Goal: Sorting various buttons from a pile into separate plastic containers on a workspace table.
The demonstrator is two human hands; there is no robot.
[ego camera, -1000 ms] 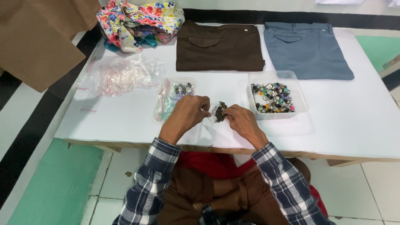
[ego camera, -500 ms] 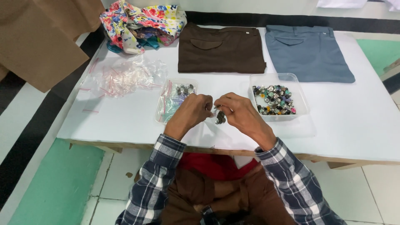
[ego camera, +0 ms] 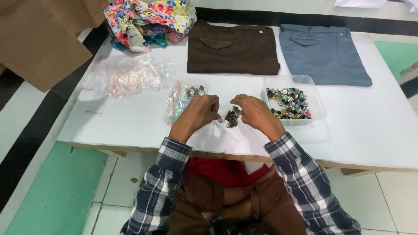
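head-worn view, looking down, table [ego camera: 130, 126] near

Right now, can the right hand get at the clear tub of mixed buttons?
Probably yes: the right hand sits just beside the open clear tub of mixed buttons, with nothing between them on the white table.

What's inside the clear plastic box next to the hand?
The clear box beside the right hand holds a heap of small round metal buttons, silver, teal and pink. Those underneath are hidden by the top ones.
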